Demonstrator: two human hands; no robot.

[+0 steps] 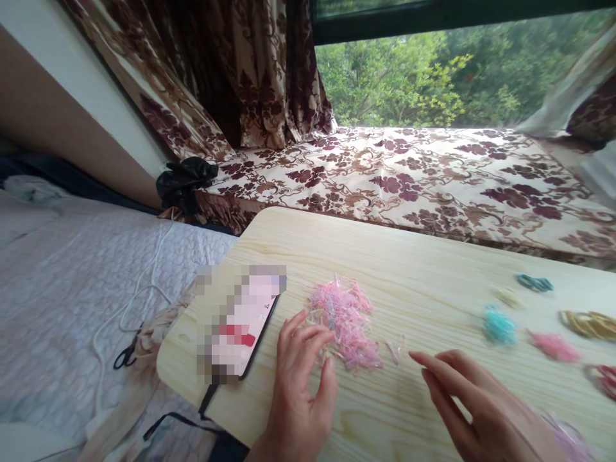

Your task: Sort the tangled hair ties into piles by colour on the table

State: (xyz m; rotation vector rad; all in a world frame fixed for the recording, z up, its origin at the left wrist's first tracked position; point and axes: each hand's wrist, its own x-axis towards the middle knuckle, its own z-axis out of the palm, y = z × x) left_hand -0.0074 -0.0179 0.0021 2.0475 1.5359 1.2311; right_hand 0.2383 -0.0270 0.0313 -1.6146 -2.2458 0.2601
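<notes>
On the left of the worktop (423,263), a phone (240,337) is lying tilted; beside it the left hand (301,378) is curving, thumb apart, at the edge of the pink strand pile (344,321), whether touching I cannot tell. The pile is looking light, soft and prone to tangling, its stray edges probably offering the best pinch. Past a few loose strands (393,351), the right hand (469,398) is pointing inward, narrowly parted, nothing showing between its fingers; farther right, a turquoise bunch (499,326) is sitting near a pink bunch (553,346).
</notes>
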